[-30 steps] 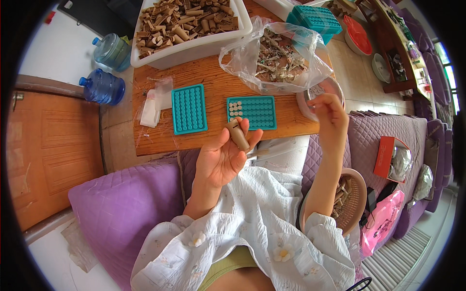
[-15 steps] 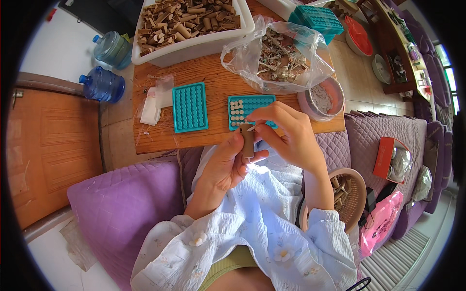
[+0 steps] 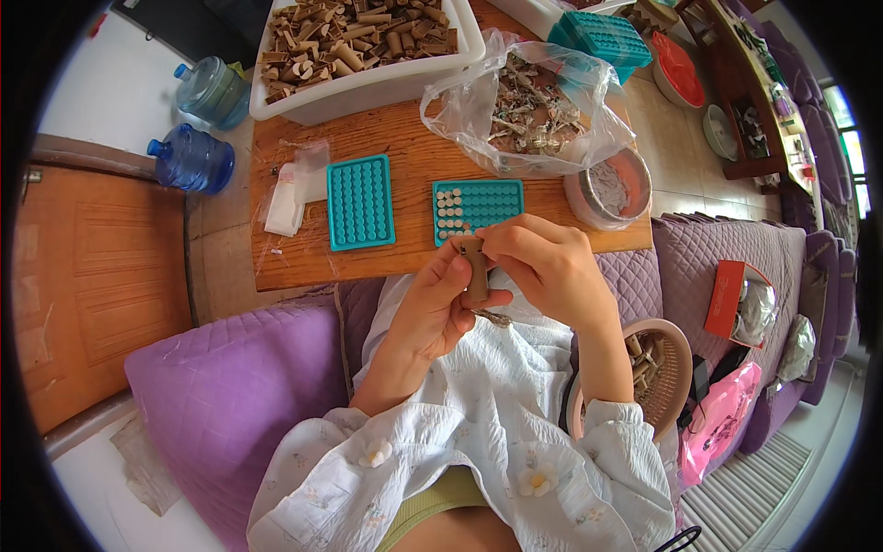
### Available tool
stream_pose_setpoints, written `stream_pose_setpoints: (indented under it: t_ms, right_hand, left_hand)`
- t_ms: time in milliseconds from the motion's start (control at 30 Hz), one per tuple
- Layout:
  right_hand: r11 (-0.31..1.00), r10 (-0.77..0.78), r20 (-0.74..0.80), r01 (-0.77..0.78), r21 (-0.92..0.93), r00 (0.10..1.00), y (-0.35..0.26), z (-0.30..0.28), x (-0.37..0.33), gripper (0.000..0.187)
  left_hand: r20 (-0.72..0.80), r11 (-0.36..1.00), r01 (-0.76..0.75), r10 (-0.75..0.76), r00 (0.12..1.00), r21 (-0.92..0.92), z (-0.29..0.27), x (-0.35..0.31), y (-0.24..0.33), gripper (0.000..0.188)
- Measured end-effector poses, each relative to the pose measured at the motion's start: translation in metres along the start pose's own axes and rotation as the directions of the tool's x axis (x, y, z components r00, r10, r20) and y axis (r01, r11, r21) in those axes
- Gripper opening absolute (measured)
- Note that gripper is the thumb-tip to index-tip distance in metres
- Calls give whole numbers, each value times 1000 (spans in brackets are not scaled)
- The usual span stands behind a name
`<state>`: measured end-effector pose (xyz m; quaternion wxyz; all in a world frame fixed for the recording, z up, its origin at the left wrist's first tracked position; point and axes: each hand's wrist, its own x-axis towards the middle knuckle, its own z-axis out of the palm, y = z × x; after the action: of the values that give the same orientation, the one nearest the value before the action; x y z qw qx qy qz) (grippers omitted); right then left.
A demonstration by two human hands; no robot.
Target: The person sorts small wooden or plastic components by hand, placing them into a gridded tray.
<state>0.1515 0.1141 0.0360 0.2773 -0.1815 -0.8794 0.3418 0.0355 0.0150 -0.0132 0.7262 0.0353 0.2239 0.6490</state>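
Above my lap, my left hand (image 3: 437, 299) is closed around a small brown cardboard tube (image 3: 476, 276), held nearly upright. Fingers of my right hand (image 3: 543, 262) are pinched together at the tube's top end; whatever they grip is hidden. Thin, greyish-brown strands (image 3: 492, 318) stick out below the tube by my left fingertips. Just beyond my hands lies a teal tray (image 3: 497, 198) with round wells, its left columns holding small white discs (image 3: 449, 210). To its left sits a second teal tray (image 3: 360, 202) whose wells hold no discs.
A white bin (image 3: 368, 87) heaped with brown tubes stands at the far left. Beside it are a clear plastic bag (image 3: 460, 138) of scraps and a round tub (image 3: 635, 216) holding white pieces. A basket (image 3: 676, 368) with more tubes rests by my right arm, on the purple sofa (image 3: 717, 239).
My right fingers have closed in on the tube's top, and the white piece seen at them is now hidden. Strands have come into view below the tube.
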Motion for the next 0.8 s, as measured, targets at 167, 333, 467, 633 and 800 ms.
stream_pose_setpoints:
  t_ms: [167, 333, 467, 633, 800]
  right_hand:
    - [1000, -30, 2, 30, 5, 1000, 4, 8, -2, 19]
    - [999, -32, 1, 32, -15, 999, 9, 10, -6, 18]
    - [994, -72, -49, 76, 76, 996, 12, 6, -11, 17]
    - [988, -83, -158, 102, 114, 984, 0, 1, -11, 18]
    - [990, -104, -126, 115, 79, 987, -1, 0, -14, 18]
  left_hand:
    - [-63, 997, -10, 15, 998, 82, -1, -2, 1, 31]
    - [7, 966, -75, 76, 997, 246, -7, -1, 0, 34]
    - [58, 926, -159, 148, 987, 342, 3, -7, 1, 36]
    - [120, 904, -191, 156, 980, 384, 16, -11, 1, 37]
    - [155, 849, -251, 201, 967, 465, 18, -12, 0, 34]
